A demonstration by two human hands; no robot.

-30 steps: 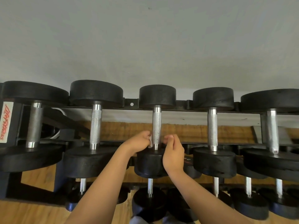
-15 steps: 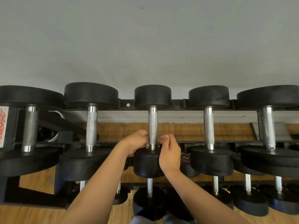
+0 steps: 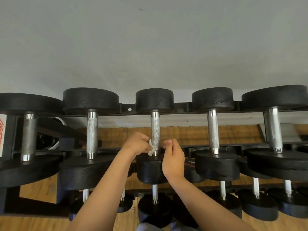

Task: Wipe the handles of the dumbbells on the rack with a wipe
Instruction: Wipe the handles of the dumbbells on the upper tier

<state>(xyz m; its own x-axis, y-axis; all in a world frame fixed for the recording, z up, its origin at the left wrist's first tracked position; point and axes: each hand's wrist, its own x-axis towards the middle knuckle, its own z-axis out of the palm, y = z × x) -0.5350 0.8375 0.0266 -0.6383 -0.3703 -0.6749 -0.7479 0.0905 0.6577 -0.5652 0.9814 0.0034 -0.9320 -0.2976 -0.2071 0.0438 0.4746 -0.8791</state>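
Several black dumbbells with knurled steel handles lie across the top tier of a black rack (image 3: pixel 181 108). The middle dumbbell's handle (image 3: pixel 155 129) runs between its far head (image 3: pixel 154 99) and near head (image 3: pixel 150 170). My left hand (image 3: pixel 137 144) pinches a small crumpled white wipe (image 3: pixel 151 148) against the left side of that handle's near end. My right hand (image 3: pixel 173 160) hovers just right of the handle, fingers curled and pinched together, seemingly holding nothing. Part of the wipe is hidden by my fingers.
Neighbouring handles stand close on each side: one to the left (image 3: pixel 92 132), one to the right (image 3: pixel 213 130). More dumbbells fill the lower tier (image 3: pixel 155 209). A grey wall (image 3: pixel 150 47) rises behind the rack, with wooden floor (image 3: pixel 36 190) below.
Both hands stay at the near end of the middle handle. The white wipe now shows in my left hand, and my right hand has drawn slightly away from the handle.
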